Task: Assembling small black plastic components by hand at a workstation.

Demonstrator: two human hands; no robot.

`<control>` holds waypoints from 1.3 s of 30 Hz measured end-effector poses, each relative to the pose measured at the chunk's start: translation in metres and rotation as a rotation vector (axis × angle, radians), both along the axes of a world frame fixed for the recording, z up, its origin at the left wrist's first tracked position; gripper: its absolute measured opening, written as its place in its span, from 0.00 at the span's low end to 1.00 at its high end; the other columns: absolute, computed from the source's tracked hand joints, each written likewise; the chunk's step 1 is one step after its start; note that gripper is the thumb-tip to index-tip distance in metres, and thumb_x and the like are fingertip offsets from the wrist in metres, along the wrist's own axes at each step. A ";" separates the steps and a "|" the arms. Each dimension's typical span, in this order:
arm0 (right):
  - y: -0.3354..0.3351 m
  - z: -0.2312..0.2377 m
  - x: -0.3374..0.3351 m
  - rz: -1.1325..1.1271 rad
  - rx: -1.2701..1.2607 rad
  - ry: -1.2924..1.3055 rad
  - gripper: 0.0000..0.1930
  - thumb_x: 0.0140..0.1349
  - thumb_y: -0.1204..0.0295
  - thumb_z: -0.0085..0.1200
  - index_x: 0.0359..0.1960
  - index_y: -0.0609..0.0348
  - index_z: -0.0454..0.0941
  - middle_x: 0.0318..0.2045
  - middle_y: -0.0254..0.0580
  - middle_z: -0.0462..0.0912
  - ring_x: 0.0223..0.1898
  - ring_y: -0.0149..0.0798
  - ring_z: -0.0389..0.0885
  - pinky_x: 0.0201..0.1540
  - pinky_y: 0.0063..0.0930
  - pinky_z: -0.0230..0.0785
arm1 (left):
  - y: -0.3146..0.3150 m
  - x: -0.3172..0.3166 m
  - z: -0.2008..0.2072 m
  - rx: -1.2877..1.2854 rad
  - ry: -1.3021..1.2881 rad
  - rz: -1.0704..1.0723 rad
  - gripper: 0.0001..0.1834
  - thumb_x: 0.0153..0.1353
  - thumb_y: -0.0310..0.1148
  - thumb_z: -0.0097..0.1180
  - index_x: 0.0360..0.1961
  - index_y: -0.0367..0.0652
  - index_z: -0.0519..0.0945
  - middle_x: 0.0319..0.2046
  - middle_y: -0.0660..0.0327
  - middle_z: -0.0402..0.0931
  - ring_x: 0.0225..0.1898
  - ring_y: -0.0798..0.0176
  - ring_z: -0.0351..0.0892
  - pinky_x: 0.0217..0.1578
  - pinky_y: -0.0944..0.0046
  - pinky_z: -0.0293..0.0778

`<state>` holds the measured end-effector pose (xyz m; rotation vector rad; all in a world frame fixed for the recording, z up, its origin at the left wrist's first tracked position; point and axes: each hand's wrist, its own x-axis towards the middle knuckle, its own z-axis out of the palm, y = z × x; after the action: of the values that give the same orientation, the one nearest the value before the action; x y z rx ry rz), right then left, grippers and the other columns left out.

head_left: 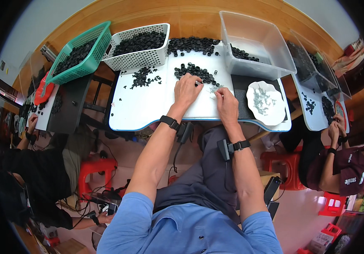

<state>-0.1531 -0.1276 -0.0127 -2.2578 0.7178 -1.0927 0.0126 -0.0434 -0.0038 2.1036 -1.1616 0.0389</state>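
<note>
My left hand (186, 91) is closed at the near edge of a pile of small round black parts (194, 70), with a small black part (197, 83) between thumb and forefinger. Just to its right, my right hand (227, 103) has thumb and fingers drawn together beside a few small translucent pieces (214, 89) on the white tabletop (161, 103). What its fingertips hold is too small to make out. More of the translucent pieces lie on a white scalloped plate (271, 116) to the right, which rests partly on a dark mat (242, 101).
Along the back stand a green basket (93, 61) and a white basket (139, 63), both with black parts, and a clear plastic bin (260, 65). Loose black parts (143, 79) lie on the left. Co-workers sit at either side, near red stools (290, 169).
</note>
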 end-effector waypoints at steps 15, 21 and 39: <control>0.005 0.008 -0.006 0.096 0.035 -0.021 0.06 0.60 0.80 0.61 0.39 0.59 0.82 0.36 0.44 0.84 0.32 0.48 0.85 0.36 0.37 0.77 | 0.023 -0.004 -0.008 -0.188 -0.047 -0.067 0.13 0.56 0.34 0.70 0.42 0.45 0.88 0.41 0.57 0.79 0.46 0.51 0.78 0.48 0.53 0.73; 0.014 0.018 -0.006 0.191 0.275 0.014 0.08 0.58 0.80 0.61 0.39 0.59 0.82 0.32 0.43 0.86 0.25 0.41 0.82 0.32 0.32 0.75 | 0.025 -0.004 -0.005 -0.174 -0.041 -0.116 0.11 0.56 0.35 0.70 0.40 0.48 0.87 0.41 0.63 0.78 0.48 0.53 0.77 0.49 0.53 0.70; 0.002 0.004 0.032 0.209 0.545 -0.269 0.05 0.64 0.80 0.63 0.39 0.61 0.80 0.29 0.26 0.82 0.29 0.17 0.75 0.32 0.14 0.68 | 0.027 -0.007 -0.001 -0.385 0.059 -0.242 0.12 0.55 0.24 0.69 0.41 0.40 0.84 0.37 0.59 0.85 0.40 0.58 0.85 0.40 0.60 0.81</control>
<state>-0.1210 -0.1261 -0.0086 -1.6466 0.5676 -0.9362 0.0059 -0.0169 -0.0049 1.6111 -1.2541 0.0801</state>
